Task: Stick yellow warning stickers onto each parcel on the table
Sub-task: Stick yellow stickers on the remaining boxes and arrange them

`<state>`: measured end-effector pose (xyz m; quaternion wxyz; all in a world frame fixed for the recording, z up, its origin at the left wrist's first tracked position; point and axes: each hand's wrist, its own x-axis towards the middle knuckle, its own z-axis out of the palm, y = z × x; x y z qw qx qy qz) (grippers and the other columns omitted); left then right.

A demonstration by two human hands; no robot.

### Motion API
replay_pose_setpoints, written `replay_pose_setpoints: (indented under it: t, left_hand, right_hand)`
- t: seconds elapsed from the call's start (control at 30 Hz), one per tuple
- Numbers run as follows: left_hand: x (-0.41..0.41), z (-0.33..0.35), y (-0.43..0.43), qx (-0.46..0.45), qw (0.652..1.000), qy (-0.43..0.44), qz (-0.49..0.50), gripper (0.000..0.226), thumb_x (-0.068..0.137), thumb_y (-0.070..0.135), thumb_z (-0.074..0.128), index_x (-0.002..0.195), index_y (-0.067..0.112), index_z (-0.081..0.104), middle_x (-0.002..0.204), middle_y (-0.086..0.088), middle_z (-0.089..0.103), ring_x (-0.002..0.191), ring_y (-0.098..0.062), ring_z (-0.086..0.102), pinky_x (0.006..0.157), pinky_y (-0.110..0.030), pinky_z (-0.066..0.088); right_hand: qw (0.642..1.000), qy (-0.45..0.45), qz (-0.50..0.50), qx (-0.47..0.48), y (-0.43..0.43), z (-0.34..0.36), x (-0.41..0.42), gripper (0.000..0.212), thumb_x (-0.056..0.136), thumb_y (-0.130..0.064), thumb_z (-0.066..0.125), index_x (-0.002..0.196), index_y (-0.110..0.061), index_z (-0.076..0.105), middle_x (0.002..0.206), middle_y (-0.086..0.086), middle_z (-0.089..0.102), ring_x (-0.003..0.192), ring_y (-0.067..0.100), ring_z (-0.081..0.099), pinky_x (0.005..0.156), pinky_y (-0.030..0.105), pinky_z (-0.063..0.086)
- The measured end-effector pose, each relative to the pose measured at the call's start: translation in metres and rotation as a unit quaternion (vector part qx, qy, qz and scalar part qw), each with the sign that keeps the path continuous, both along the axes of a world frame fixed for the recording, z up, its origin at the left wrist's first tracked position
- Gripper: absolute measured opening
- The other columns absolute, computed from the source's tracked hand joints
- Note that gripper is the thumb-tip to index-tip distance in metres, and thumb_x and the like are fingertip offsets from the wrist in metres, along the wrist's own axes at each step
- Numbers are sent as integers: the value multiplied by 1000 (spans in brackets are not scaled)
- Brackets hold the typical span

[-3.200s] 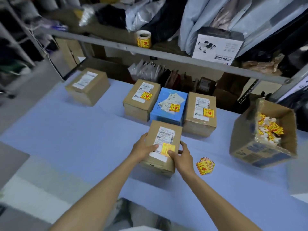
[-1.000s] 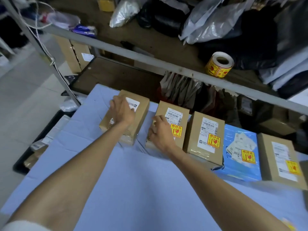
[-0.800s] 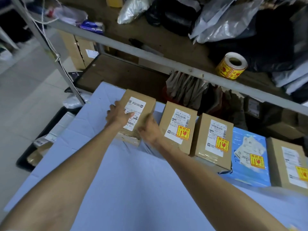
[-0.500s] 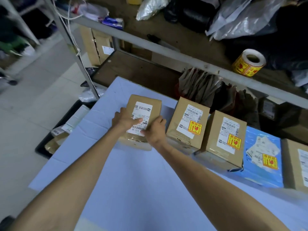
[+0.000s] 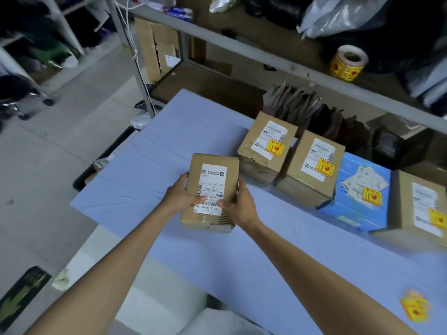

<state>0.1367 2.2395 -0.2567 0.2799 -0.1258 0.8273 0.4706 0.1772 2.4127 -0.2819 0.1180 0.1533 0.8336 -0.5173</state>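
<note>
I've got the unstickered brown parcel (image 5: 210, 192) clamped between both hands, near the table's (image 5: 278, 257) left edge and apart from the row along the far edge, so its label faces up for a sticker. Left hand (image 5: 180, 197) is half closed on the left side, thumb across the label; right hand (image 5: 242, 205) wraps the right side likewise. The four parcels in the row (image 5: 312, 165) already carry yellow stickers. Loose stickers (image 5: 414, 309) lie near the right edge, well apart.

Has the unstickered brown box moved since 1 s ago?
Yes. The unstickered brown box, held by both hands, has come toward the person, out of the row and away from the nearest stickered box.
</note>
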Motion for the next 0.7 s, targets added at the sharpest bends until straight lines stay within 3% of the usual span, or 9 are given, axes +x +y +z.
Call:
replay_pose_setpoints:
  t: [0.1,0.2,0.4,0.7]
  left_hand:
    - [32,1,24,-6,1000,7,-22,84,72,25,82,142,31,35,111,-1,63,91,-16,57,73,-23,42]
    - [53,-1,59,-2,999,13,-48,84,71,27,83,142,32,37,117,-1,64,94,-15,56,78,-23,41]
    - [93,-3,154,7,994,16,-109,91,67,32,85,143,34,35,121,-1,64,110,-21,60,97,-35,48]
    - [169,-2,274,44,992,22,-117,79,72,18,80,139,34,41,110,-2,65,100,-23,64,94,-38,50]
  right_hand:
    - [999,10,-21,-37,29,2,36,85,73,-19,75,145,-25,31,118,-7,54,112,19,56,91,40,52]
    - [996,18,-61,-61,64,6,67,86,71,-19,77,144,-23,34,120,-4,55,108,17,57,86,32,51]
    - [984,4,-162,-69,146,14,125,81,75,-2,73,144,-20,33,125,0,55,102,15,56,83,30,50]
    - [957,20,-280,-75,251,18,218,74,79,-2,68,144,-23,37,123,-3,55,100,13,56,84,29,48]
